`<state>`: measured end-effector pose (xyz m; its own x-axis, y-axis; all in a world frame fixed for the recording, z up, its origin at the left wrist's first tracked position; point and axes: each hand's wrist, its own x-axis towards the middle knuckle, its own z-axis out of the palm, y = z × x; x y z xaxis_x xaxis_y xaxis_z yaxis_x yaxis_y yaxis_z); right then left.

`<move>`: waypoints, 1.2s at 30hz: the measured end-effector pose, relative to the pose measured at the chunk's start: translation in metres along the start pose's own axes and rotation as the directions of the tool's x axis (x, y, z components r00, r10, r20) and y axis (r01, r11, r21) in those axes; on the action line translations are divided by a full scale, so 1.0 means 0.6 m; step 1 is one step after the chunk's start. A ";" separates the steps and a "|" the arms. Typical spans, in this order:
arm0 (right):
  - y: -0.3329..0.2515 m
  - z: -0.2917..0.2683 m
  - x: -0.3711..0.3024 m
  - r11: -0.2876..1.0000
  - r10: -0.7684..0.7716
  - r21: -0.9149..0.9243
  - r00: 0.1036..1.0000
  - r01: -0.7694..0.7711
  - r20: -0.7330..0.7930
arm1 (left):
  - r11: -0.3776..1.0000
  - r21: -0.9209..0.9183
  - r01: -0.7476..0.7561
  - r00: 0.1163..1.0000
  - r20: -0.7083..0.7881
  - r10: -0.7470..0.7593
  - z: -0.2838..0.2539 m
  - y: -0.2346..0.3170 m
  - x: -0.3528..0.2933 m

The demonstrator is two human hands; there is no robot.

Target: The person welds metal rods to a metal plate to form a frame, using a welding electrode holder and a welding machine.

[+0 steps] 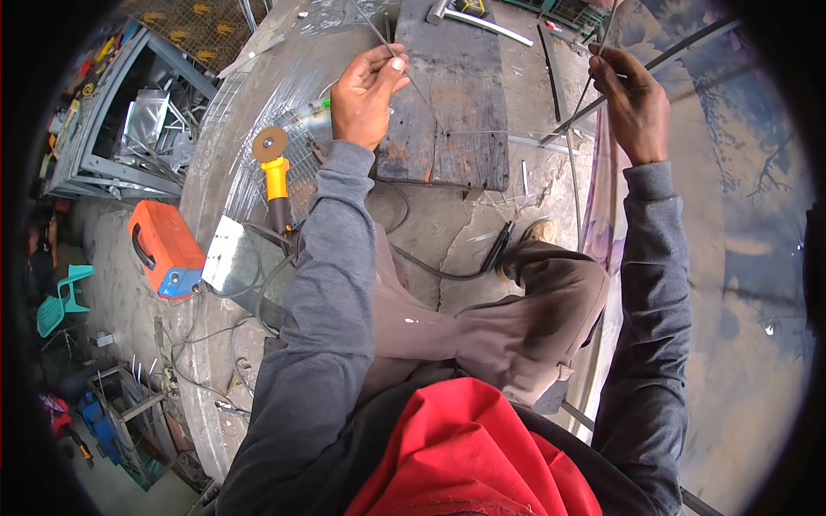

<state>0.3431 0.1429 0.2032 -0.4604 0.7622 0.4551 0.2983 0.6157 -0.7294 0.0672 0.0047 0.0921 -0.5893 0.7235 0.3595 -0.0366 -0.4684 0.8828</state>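
My left hand [366,99] is raised over the left edge of a dark, worn wooden board [469,95]. Thumb and fingers pinch a thin metal rod [370,26] that slants down toward the board. Farther right, my right hand [635,103] is closed on another thin rod [609,24], near a long dark metal bar [667,58]. Whether the two rods belong to one piece I cannot tell. A yellow-and-black angle grinder [275,182] with a brown disc lies left of my left forearm.
A hammer [482,24] lies at the board's far end. The black-handled tool [496,249] with a cable rests by my shoe [540,230]. To the left stand an orange-and-blue machine [168,249], a metal rack [129,168] of scrap and a turquoise chair [64,301]. Patterned cloth [731,215] hangs right.
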 end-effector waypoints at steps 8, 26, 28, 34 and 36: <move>0.020 0.025 -0.008 0.989 0.076 0.131 0.994 -0.066 -0.074 | 0.999 -0.011 -0.036 0.993 -0.111 0.035 -0.016 0.008 0.010; 0.169 0.072 -0.085 0.947 0.262 0.205 0.964 -0.246 -0.052 | 0.922 0.387 -0.007 0.995 0.098 -0.034 0.012 -0.043 0.034; 0.164 0.081 -0.077 0.947 0.261 0.214 0.963 -0.241 -0.069 | 0.837 0.529 -0.139 0.983 0.178 0.051 -0.002 -0.057 0.046; 0.188 0.079 -0.078 0.804 0.436 0.461 0.900 -0.376 -0.026 | 0.891 0.437 0.121 0.979 0.098 -0.181 0.006 -0.055 0.033; 0.187 0.082 -0.087 0.745 0.484 0.514 0.875 -0.425 0.022 | 0.888 0.426 0.175 0.969 0.084 -0.232 0.004 -0.059 0.032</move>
<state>0.3596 0.1624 0.0727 -0.2765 0.9604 0.0340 -0.0119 0.0320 -0.9994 0.0593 0.0367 0.0684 -0.4946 0.8524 0.1694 0.2080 -0.0731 0.9754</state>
